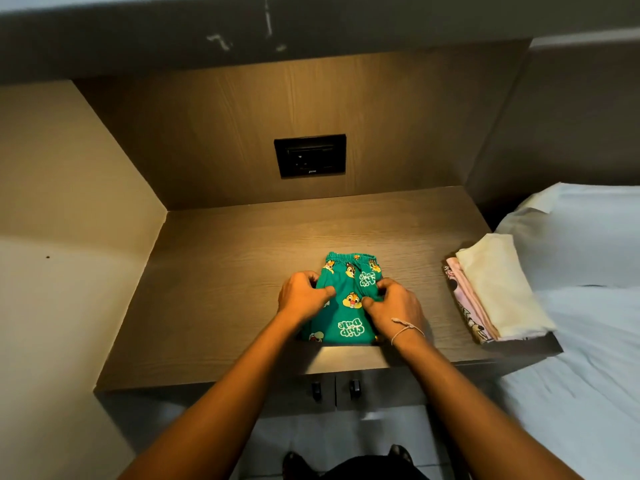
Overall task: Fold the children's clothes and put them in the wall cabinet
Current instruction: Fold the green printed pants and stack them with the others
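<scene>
A pair of green children's shorts (348,299) with cartoon prints lies on the wooden bedside top (214,282), waistband pointing away from me. My left hand (301,294) grips its left side, fingers curled into the cloth. On the right side, my right hand (394,308) pinches the fabric; a thin string bracelet circles that wrist. A folded stack sits at the right edge of the top: a cream garment (498,289) over a pink printed one (464,303).
Below the top are two small cabinet doors with dark handles (353,389). A black socket plate (310,155) is set in the back panel. A white bed (588,306) lies to the right, a beige wall to the left.
</scene>
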Motion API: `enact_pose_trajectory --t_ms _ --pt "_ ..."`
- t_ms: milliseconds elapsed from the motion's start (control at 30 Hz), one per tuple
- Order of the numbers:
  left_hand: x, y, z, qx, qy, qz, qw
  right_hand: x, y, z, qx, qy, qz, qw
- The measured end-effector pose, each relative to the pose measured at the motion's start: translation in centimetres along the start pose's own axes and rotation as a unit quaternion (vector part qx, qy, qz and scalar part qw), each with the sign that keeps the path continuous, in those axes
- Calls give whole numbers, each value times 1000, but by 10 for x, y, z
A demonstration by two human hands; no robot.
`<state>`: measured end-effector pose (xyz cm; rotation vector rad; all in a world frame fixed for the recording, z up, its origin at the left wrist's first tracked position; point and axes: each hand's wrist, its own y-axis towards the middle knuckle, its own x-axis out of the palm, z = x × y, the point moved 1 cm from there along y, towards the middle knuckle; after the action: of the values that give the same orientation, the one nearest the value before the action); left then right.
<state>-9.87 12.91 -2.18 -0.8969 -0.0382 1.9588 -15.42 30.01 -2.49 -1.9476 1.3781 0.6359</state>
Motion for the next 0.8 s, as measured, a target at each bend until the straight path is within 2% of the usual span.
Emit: enact_pose_trajectory --t_ms 100,200,333,433,567,633,700,800 --pt "-1 -12 8 37 -137 -32 989 -10 0 4 18 192 -20 981" --pt "4 -27 27 75 -262 -88 958 -33 -3 10 -3 295 -16 955" --pt "23 -46 61 103 -355 -163 915 -86 -10 26 -33 319 26 947" --pt "55 -53 94 112 -372 -198 900 -135 -11 46 -46 318 76 944" --pt "112 -57 136 132 -390 -234 881 -192 1 82 -37 250 122 960" --pt "141 -52 152 127 -369 -220 894 -208 15 100 -1 215 122 969" --pt "162 -47 161 117 -312 -177 926 -210 28 115 30 160 107 981" --pt "176 -39 152 128 -96 -96 983 -196 34 136 58 57 64 995"
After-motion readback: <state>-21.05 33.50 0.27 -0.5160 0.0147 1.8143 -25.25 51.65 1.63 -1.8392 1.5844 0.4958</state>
